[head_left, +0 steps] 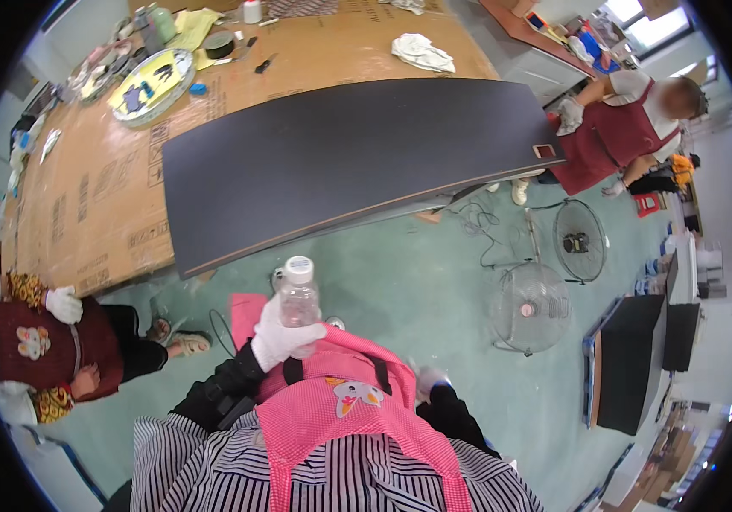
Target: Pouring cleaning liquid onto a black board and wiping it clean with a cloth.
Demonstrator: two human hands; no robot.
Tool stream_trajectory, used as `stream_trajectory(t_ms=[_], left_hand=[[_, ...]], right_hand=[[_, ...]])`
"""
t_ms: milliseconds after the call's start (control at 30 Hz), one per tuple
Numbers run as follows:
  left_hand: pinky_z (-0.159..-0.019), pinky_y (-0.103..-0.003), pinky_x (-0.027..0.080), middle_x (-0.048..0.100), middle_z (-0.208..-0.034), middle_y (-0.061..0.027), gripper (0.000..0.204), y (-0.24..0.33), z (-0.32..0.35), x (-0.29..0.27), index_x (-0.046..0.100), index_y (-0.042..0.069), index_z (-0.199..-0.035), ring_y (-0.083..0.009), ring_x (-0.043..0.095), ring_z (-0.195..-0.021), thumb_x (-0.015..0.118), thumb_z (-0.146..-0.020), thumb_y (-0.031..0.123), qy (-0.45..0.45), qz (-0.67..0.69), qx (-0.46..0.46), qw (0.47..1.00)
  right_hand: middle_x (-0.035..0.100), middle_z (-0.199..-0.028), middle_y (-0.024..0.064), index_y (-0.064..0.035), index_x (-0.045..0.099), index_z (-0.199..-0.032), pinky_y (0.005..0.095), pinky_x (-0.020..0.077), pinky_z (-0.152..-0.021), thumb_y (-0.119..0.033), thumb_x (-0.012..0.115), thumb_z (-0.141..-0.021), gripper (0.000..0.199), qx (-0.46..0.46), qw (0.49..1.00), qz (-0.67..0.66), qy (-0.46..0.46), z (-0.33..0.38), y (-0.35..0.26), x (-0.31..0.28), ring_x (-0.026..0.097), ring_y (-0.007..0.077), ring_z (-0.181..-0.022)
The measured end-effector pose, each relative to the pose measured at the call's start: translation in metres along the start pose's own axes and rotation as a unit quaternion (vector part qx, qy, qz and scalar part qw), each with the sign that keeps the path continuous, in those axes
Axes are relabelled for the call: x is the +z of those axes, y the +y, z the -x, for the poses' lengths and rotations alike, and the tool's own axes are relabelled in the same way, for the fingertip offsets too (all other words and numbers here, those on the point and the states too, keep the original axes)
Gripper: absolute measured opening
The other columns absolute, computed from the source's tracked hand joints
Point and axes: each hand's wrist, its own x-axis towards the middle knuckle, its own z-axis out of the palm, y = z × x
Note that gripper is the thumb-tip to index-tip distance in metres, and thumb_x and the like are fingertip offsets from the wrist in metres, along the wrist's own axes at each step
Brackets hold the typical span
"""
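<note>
My left hand (276, 334), in a white glove, is wrapped round a clear plastic bottle (300, 300) with a white cap. The bottle stands upright in front of my pink apron (332, 410), and no liquid can be made out in it. At the right side of the apron, low by my body, my right hand (432, 380) shows only as a blurred pale shape below a black sleeve; its fingers cannot be read. Ahead of both hands lies a long dark panel (349, 154), its near edge beyond the bottle.
The panel rests on a cardboard-covered table (84, 222) holding a round tray (157, 107), a tape roll (219, 44) and a white cloth (422, 53). A co-worker (618, 128) stands at the panel's right end, another person (50, 341) at left. Fans (530, 307) and cables occupy the floor at right.
</note>
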Motion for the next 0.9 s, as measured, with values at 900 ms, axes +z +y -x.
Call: stream_trajectory(t_ms=[900], left_hand=[[-0.079, -0.035, 0.062, 0.071, -0.105, -0.0082, 0.039, 0.009, -0.038, -0.135, 0.059, 0.006, -0.126, -0.0175, 0.071, -0.086, 0.077, -0.097, 0.024, 0.012, 0.296, -0.147, 0.944]], right_hand=[[0.070, -0.128, 0.0211, -0.0144, 0.071, -0.129, 0.0495, 0.0516, -0.103, -0.069, 0.031, -0.105, 0.072, 0.023, 0.998, -0.037, 0.044, -0.054, -0.179, -0.156, 0.063, 0.0426, -0.124]])
